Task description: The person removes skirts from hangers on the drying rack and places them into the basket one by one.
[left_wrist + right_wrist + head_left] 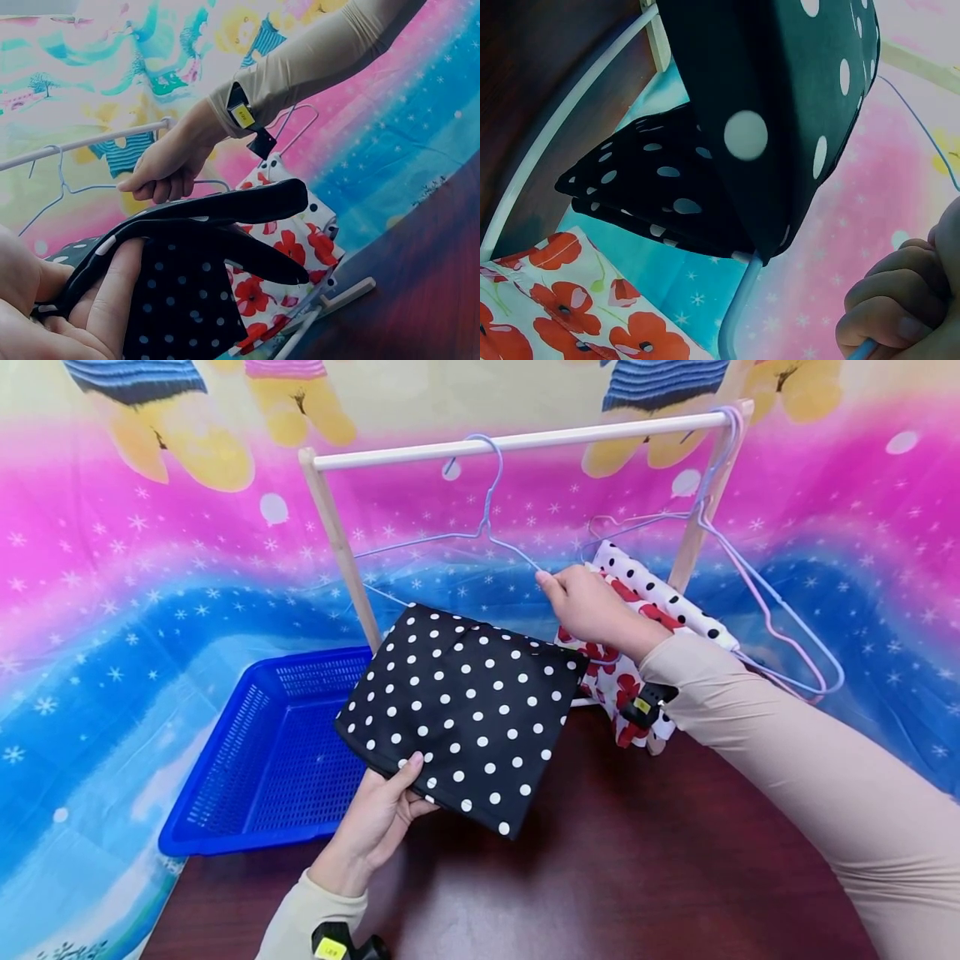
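A black cloth with white dots (468, 702) hangs folded over the lower bar of a light blue wire hanger (491, 497). The hanger's hook sits over the rack's top rail. My left hand (381, 817) pinches the cloth's lower edge, thumb on the front and fingers behind. In the left wrist view, those fingers (112, 307) reach between the cloth's layers. My right hand (592, 608) grips the hanger's right sloping arm, above the cloth's upper right corner. In the right wrist view, a bare end of the hanger wire (739, 315) comes out of the fold.
The wooden rack (525, 442) stands on a dark red table (637, 860). Toward its right end hang more hangers (772, 610), with a red-flowered cloth (626, 693) and a white, black-dotted cloth (652, 589). At left is a blue plastic basket (217, 777). A printed backdrop (135, 610) rises behind.
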Tool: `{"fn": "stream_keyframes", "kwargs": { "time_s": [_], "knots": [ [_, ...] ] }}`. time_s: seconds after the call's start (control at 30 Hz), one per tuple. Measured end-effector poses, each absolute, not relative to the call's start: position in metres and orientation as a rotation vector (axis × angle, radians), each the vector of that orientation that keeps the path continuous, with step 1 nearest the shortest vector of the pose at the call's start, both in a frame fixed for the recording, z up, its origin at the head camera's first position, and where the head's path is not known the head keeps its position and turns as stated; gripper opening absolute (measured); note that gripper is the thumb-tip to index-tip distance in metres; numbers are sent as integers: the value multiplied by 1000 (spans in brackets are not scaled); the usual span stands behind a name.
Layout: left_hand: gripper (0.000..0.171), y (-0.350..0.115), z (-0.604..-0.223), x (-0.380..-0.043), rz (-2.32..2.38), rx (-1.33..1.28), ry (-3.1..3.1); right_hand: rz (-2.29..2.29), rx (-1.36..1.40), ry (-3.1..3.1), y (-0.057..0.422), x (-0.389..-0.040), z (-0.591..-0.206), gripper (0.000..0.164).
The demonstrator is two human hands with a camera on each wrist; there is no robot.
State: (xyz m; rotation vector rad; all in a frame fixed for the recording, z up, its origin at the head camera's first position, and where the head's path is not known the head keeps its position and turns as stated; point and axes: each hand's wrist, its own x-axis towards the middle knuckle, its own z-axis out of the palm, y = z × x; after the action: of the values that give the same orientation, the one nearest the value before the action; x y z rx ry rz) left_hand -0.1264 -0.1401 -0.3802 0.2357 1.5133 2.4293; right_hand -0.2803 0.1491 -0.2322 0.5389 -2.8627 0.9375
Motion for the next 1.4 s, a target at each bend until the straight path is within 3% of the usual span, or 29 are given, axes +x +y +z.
{"fn": "stream_keyframes", "kwargs": {
  "time_s": [1.4],
  "knots": [
    [18,-172,-388,-120,2272,314,1606,868,397,-2982,155,-283,-222,55]
  ]
}}
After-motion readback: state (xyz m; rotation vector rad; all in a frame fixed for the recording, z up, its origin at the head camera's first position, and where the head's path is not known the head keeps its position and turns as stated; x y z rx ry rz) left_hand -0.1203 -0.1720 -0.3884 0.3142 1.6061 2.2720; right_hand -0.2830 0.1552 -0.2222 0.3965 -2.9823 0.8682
